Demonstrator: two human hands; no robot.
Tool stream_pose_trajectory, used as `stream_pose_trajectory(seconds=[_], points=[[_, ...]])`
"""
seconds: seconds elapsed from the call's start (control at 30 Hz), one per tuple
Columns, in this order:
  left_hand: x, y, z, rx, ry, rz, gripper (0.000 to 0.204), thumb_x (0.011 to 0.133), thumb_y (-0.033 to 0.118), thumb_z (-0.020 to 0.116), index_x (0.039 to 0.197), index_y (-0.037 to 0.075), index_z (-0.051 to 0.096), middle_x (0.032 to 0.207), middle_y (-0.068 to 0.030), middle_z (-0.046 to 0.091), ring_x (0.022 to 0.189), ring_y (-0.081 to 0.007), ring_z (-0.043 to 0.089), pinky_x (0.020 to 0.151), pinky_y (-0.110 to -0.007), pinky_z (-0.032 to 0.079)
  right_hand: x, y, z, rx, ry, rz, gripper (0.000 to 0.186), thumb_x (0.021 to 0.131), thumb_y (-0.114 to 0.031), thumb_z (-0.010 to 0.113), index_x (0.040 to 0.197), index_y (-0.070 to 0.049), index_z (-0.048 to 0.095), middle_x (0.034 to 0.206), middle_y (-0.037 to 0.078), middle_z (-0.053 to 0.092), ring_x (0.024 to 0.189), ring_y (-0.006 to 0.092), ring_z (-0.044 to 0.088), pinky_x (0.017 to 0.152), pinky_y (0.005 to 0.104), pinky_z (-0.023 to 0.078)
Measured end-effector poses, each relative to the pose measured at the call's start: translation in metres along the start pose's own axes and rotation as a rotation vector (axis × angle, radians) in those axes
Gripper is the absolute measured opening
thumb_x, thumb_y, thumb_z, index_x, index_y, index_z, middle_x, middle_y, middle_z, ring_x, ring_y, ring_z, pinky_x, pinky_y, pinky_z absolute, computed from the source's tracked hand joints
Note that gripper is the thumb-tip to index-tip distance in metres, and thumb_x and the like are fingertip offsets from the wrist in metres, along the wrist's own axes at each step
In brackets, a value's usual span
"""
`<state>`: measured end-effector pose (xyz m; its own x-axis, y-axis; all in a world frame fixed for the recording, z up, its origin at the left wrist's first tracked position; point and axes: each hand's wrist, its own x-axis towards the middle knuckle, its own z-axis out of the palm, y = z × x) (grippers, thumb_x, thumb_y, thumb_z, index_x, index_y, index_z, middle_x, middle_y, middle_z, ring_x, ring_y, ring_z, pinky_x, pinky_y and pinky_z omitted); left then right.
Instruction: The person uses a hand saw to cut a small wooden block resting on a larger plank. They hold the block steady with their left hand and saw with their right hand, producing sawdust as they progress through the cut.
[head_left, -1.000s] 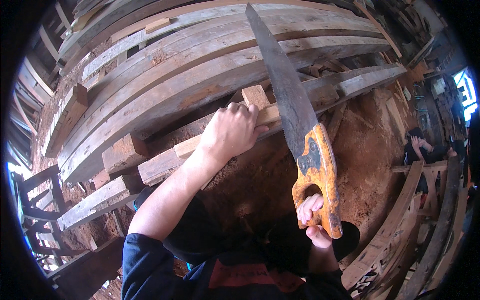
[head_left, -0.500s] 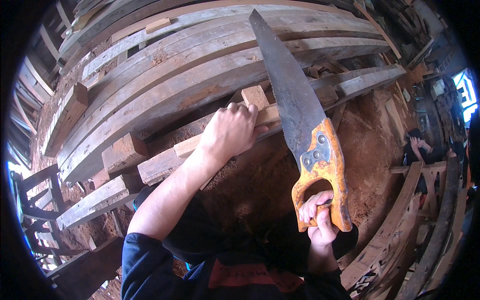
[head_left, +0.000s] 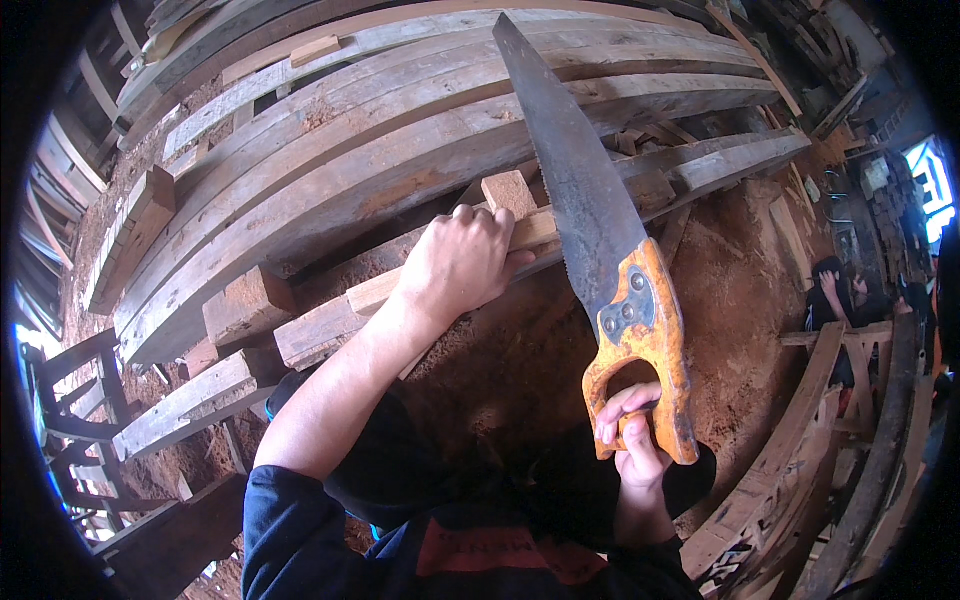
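My left hand is closed over a narrow wooden strip, pressing it down along a thicker beam. A short wood block stands just beyond my knuckles. My right hand has its fingers wrapped through the worn yellow-orange grip of a handsaw. The broad grey blade points away from me, its toothed edge to the left. It crosses in front of the strip to the right of my left hand; whether the teeth touch the wood I cannot tell.
Long heavy timbers lie side by side beyond my hands. Reddish-brown sawdust covers the ground below. A cut beam end juts out at left. Curved planks stack at right, with another person behind them.
The handsaw and my right hand have shifted slightly left, with the blade tip a little farther away. My left hand keeps its place on the strip.
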<state>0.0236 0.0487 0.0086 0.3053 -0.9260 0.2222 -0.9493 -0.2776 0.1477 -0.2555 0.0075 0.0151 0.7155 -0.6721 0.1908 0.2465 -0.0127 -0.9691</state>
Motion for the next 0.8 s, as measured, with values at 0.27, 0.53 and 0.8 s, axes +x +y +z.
stream_pose_trajectory(seconds=[0.27,0.53,0.8], points=[[0.001,0.002,-0.002,-0.001,0.005,-0.011,0.047,0.092,0.046,0.057,0.092,-0.001,0.054,0.077,-0.0159,0.064,0.078,-0.0293,0.068,0.062,-0.038,0.057,0.003,0.002,0.002,0.046,0.073,-0.009,0.011,0.092,-0.010,0.058,0.090,-0.001,0.053,0.070,0.010,0.059,0.054,0.0118,0.052,0.051,0.0246,0.044],[0.002,0.003,-0.002,-0.069,-0.013,-0.044,0.042,0.091,0.039,0.059,0.094,-0.002,0.054,0.079,-0.0186,0.064,0.079,-0.0333,0.068,0.063,-0.041,0.056,0.006,-0.009,0.007,-0.013,0.129,0.092,0.007,0.087,0.000,0.059,0.087,-0.001,0.052,0.064,0.005,0.054,0.047,0.0110,0.050,0.045,0.0243,0.041],[0.002,-0.001,-0.003,-0.068,-0.024,0.006,0.039,0.089,0.036,0.062,0.093,-0.002,0.054,0.079,-0.0195,0.063,0.078,-0.0346,0.066,0.065,-0.043,0.055,-0.012,0.012,0.004,-0.198,0.202,0.062,0.012,0.085,0.003,0.059,0.090,-0.003,0.051,0.067,0.005,0.050,0.054,0.0118,0.051,0.051,0.0266,0.043]])
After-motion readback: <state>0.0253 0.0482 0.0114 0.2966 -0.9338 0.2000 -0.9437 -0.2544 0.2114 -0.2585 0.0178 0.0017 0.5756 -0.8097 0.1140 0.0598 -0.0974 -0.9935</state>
